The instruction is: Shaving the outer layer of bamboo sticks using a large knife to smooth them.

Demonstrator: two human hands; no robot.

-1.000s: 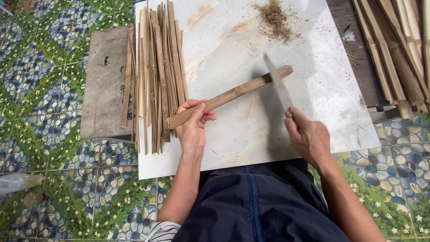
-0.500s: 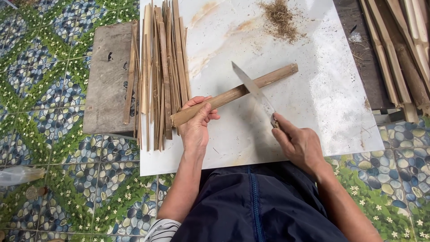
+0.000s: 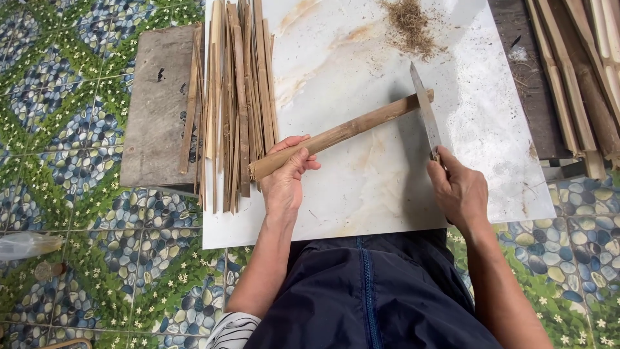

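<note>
**Blade set at the far end of a bamboo length**

Left hand [image 3: 284, 178] closed around the near end of a tan, round bamboo stick [image 3: 342, 132], which slants up and to the right over the white marbled board [image 3: 387, 194]. Right hand [image 3: 460, 190] closed on the handle of a long steel knife [image 3: 425, 113]; the blade crosses the stick's far tip, edge touching or just at it, cannot tell which.

Judgement: stick looks stiff, light, dry; smooth skin likely slippery, so grip low, well apart from the blade.

Just beside the left hand: bundle of thin split bamboo strips [image 3: 236, 103], partly over a grey wooden plank [image 3: 155, 110]. Brown fibre shavings [image 3: 410, 26] lie at the board's far edge. More bamboo slats [image 3: 581, 77] far right. Patterned tile floor [image 3: 77, 258] beneath.
</note>
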